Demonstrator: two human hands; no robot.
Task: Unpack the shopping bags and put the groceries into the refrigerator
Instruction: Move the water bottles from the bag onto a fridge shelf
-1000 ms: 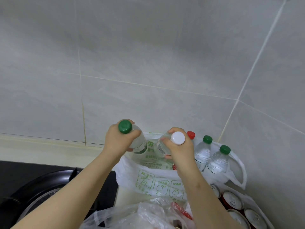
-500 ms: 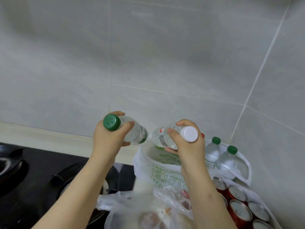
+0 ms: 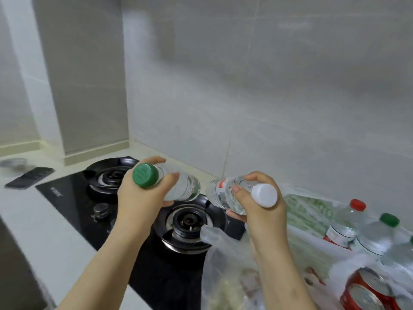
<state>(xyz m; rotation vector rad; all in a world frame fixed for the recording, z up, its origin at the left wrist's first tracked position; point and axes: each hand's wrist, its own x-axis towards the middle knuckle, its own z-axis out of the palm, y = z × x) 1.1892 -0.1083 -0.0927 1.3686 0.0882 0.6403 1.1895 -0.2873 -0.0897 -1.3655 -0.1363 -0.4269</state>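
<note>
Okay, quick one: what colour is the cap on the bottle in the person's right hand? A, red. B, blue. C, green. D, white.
D: the right hand grips a clear bottle with a white cap; the green cap is on the other bottle, held by the left hand.

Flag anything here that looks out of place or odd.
The edge of a clear plastic bag lies over the rim of the near burner of the gas hob, an odd spot for plastic. Nothing looks spilled or damaged.
</note>
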